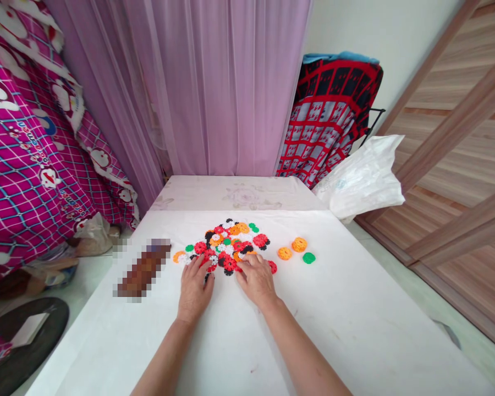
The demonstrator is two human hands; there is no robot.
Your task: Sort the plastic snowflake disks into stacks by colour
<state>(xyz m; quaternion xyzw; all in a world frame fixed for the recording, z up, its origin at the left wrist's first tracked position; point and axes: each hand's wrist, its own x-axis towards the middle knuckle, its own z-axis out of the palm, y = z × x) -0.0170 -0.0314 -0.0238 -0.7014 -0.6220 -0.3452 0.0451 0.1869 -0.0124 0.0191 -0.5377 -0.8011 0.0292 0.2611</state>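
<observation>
Left grip [194, 289]: palm down, fingers spread and not closed around anything visible; fingertips at the near left edge of the pile of notched discs [230, 264]. Right grip [257, 279]: likewise palm down and loosely spread, fingertips over the near right edge. Whether either presses a disc beneath its fingertips cannot be told.

The pile, in red, black, white, orange and green, lies ahead of both grips, with some discs in the gap between them. A red disc [273, 267] sits just outside the right grip. Further right, apart from the pile, are a single orange disc [284, 253], an orange stack [300, 245] and a green piece [309, 258]. A pixelated item [144, 269] lies left on the white bench [235, 341]. A white bag [361, 179] stands beyond the right far corner.
</observation>
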